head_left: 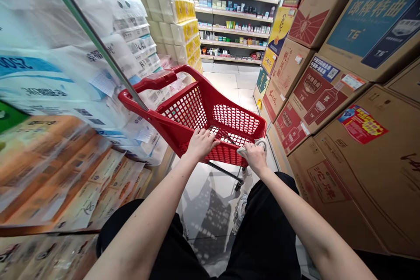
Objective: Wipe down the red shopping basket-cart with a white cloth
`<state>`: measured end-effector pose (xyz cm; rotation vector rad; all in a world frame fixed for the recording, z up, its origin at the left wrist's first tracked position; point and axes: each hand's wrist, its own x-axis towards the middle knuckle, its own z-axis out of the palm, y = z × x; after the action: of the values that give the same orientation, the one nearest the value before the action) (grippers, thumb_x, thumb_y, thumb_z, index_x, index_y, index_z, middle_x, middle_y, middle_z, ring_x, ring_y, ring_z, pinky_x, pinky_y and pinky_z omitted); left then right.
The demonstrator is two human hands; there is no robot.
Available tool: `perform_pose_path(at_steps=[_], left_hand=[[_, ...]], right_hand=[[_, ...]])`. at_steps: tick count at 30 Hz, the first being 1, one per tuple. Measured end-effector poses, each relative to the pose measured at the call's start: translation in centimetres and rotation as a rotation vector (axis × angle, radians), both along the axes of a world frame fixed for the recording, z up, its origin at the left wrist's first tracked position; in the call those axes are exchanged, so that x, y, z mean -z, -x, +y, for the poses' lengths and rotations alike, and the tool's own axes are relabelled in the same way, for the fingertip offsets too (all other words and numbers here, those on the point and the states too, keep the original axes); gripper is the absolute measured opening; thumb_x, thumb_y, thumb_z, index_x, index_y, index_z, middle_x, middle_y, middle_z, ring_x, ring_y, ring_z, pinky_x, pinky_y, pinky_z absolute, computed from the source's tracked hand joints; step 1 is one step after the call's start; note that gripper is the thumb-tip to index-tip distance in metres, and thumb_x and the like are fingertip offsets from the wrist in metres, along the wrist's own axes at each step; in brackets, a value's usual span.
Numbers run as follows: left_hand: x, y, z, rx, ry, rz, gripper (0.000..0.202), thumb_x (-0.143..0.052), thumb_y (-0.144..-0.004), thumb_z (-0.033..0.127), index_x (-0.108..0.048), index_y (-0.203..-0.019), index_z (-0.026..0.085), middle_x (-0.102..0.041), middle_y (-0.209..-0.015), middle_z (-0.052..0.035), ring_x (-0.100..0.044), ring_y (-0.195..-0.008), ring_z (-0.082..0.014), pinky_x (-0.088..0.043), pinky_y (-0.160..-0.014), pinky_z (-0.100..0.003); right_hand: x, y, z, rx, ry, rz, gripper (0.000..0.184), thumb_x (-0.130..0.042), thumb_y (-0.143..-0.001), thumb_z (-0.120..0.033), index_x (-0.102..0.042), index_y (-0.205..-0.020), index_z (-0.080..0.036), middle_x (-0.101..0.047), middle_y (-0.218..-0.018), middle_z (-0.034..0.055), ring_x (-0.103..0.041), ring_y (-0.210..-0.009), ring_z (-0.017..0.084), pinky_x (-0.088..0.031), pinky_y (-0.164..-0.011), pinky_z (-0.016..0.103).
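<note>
A red plastic shopping cart [173, 133] with lattice sides stands turned across the aisle in front of me. My left hand [201, 143] grips the near top rim of its basket, fingers curled over the edge. At the basket's right corner my right hand [256, 155] is closed on a greyish-white cloth [261, 142], which it presses against the rim. Part of the cloth is covered by that hand. Through the lattice the basket's inside shows no goods. The cart's handle [154, 82] points away to the left.
Wrapped paper packs [131, 30] are stacked on the left, with orange packs [65, 162] lower down. Cardboard boxes [354, 109] wall the right side. Shelves [239, 13] of small goods close the far end. A metal pole [98, 43] slants across the upper left. Pale tiles [226, 81] cover the floor.
</note>
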<state>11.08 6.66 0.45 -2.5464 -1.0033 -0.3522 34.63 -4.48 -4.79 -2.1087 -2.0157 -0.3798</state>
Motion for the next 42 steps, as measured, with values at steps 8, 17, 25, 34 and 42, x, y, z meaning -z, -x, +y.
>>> perform_pose_path(at_steps=[8,17,25,34,42], left_hand=[[0.1,-0.8,-0.4,-0.034,0.011,-0.039,0.049,-0.034,-0.098,0.054,-0.065,-0.094,0.016,-0.065,-0.094,-0.0138,-0.055,-0.093,-0.0280,-0.034,-0.087,-0.042],[0.0,-1.1,-2.2,-0.093,0.029,-0.075,0.047,-0.035,-0.098,0.053,-0.065,-0.094,0.016,-0.066,-0.096,-0.0149,-0.055,-0.095,-0.0293,-0.034,-0.084,-0.044],[-1.6,2.9,-0.6,0.064,0.083,0.048,0.041,-0.032,-0.101,0.042,-0.065,-0.094,0.018,-0.070,-0.092,-0.0104,-0.062,-0.087,-0.0244,-0.037,-0.075,-0.038],[-3.5,6.5,0.9,-0.097,0.095,0.061,0.053,-0.030,-0.099,0.051,-0.068,-0.086,0.016,-0.072,-0.084,-0.0138,-0.068,-0.079,-0.0290,-0.038,-0.066,-0.037],[-3.1,5.5,0.8,-0.103,0.071,0.035,0.048,-0.033,-0.099,0.047,-0.068,-0.089,0.015,-0.073,-0.086,-0.0141,-0.068,-0.079,-0.0286,-0.037,-0.066,-0.037]], right_hand=[[-0.8,-1.0,1.0,0.008,0.105,0.002,0.043,-0.041,-0.099,-0.055,-0.059,-0.100,-0.016,-0.069,-0.092,0.0086,-0.063,-0.083,0.019,-0.030,-0.068,0.028],[-1.8,4.2,3.8,-0.086,0.017,-0.006,0.036,-0.043,-0.099,-0.052,-0.058,-0.105,-0.020,-0.065,-0.102,0.0084,-0.061,-0.092,0.020,-0.036,-0.072,0.028],[-1.5,0.3,3.8,-0.282,0.036,-0.019,0.037,-0.035,-0.103,-0.049,-0.057,-0.108,-0.020,-0.065,-0.097,0.0052,-0.062,-0.087,0.015,-0.032,-0.066,0.024],[-1.9,-1.3,4.7,-0.097,0.075,-0.023,0.036,-0.045,-0.098,-0.053,-0.058,-0.106,-0.020,-0.066,-0.100,0.0051,-0.063,-0.087,0.017,-0.031,-0.063,0.026],[-3.5,7.5,7.0,-0.143,0.077,-0.030,0.036,-0.039,-0.101,-0.049,-0.060,-0.109,-0.021,-0.066,-0.105,0.0101,-0.061,-0.095,0.022,-0.038,-0.077,0.029]])
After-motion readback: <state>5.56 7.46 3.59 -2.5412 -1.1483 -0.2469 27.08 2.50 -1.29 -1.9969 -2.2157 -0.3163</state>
